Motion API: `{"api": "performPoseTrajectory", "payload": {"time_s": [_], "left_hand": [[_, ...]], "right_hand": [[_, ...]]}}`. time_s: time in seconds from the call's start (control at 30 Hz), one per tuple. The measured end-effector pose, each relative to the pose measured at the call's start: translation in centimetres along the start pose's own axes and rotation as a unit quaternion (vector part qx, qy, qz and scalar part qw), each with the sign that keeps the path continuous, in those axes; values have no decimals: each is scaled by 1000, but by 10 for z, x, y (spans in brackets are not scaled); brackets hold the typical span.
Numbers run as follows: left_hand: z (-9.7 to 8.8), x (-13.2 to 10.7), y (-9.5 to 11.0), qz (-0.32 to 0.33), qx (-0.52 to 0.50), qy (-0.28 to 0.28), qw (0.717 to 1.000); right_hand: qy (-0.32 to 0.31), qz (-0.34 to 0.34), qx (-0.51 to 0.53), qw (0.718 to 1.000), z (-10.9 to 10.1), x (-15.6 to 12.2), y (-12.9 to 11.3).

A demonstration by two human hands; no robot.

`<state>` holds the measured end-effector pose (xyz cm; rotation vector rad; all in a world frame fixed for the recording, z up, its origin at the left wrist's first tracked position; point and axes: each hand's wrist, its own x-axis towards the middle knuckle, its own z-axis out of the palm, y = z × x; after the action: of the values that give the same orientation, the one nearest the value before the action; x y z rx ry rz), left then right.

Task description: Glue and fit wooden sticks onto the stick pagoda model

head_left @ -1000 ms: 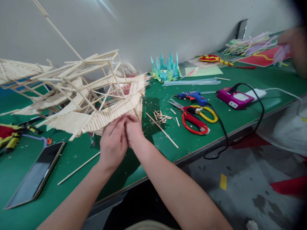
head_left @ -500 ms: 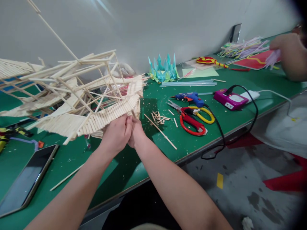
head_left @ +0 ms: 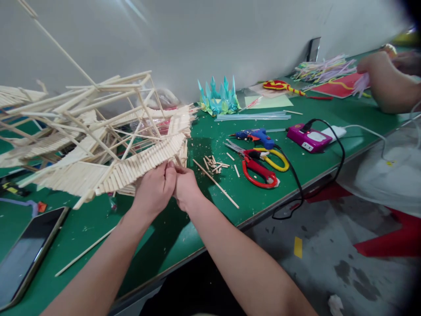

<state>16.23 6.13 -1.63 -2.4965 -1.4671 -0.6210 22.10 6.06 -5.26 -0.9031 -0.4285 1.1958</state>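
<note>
A large model built of thin wooden sticks (head_left: 144, 159), with slatted sloping roofs and an open frame, fills the left of the head view. At its near right corner, my left hand (head_left: 156, 186) is closed against the underside of the roof edge. My right hand (head_left: 184, 184) presses close beside it, fingers closed at the same corner. Both sets of fingertips are partly hidden under the roof edge. Short cut stick pieces (head_left: 215, 164) and one longer loose stick (head_left: 217, 183) lie just right of my hands.
Red-and-yellow-handled scissors (head_left: 259, 169), a blue glue gun (head_left: 255, 137) and a purple power socket (head_left: 309, 137) with cables lie to the right. Behind stands a turquoise paper crown-like piece (head_left: 219, 98). A phone (head_left: 29, 254) lies front left. Another person's hand (head_left: 378, 72) works at far right.
The view has shifted slightly, so most things on the table sit a little further left. My hands stay together at the model's corner. The other person's hand has moved a little.
</note>
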Motion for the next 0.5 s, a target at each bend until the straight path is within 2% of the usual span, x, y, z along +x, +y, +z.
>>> {"api": "performPoseTrajectory", "payload": {"time_s": [0.07,0.17,0.33,0.5], "left_hand": [[2,-2,0,-6,13,12,1000],[9,-5,-3,-10,32,33,999],[20,-8,-10,19,70,79,994],[22,-4,-11,-20,102,48,993]], "right_hand": [[8,-29,-87,996,-10,2,-5],[24,-97,-215,971,-23,7,-18],[-32,-191,-368,910,-28,18,-35],[-67,-240,-449,858,-28,24,-35]]}}
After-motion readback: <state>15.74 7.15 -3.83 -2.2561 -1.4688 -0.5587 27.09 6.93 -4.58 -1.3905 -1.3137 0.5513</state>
